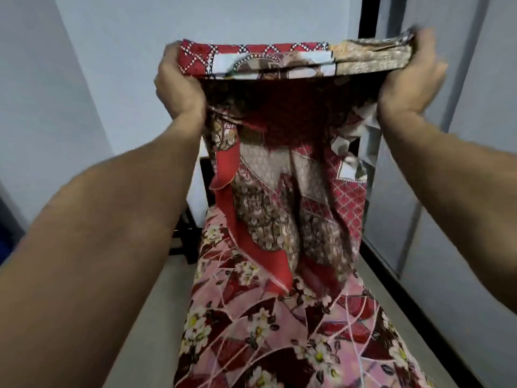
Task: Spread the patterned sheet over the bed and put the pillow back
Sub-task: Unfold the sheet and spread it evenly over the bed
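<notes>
The sheet (282, 169) hangs half-folded over the bed (274, 331), its top edge clenched by the left hand (179, 82) at ten o'clock and right hand (411, 79) at two, so unfolding seems underway; next, shake it open wider.

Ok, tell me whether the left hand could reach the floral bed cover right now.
Probably not: the left hand is raised high, gripping the patterned sheet, which hangs between it and the floral bed cover.
</notes>
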`<state>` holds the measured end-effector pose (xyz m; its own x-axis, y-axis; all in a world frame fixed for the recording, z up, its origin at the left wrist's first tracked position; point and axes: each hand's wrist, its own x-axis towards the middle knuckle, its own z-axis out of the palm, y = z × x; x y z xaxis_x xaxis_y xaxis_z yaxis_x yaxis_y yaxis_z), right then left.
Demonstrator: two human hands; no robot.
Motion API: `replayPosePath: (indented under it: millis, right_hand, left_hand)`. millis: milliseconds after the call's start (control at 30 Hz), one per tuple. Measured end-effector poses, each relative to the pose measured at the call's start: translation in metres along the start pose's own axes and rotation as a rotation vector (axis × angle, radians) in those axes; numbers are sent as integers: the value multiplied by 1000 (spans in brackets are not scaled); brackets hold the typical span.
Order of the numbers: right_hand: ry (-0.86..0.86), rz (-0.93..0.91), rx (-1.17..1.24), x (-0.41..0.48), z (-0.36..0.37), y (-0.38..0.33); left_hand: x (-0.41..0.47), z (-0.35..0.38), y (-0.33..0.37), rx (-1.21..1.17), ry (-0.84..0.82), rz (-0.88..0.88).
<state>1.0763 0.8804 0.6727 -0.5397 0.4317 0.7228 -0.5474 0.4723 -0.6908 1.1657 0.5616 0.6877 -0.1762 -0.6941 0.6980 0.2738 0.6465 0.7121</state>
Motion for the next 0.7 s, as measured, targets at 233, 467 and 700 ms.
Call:
replayPosePath:
  millis: [233, 467, 700]
  right_hand:
    - [-87, -131, -253, -44, -18, 37]
    - [-400, -288, -564, -111, -75, 106]
    - [-959, -457, -994, -160, -121, 125]
  left_hand:
    - [-15, -32, -35, 242, -160, 147]
    - [-53, -98, -89, 941, -771, 601]
    - [-105, -136, -118, 1025, -1213, 479]
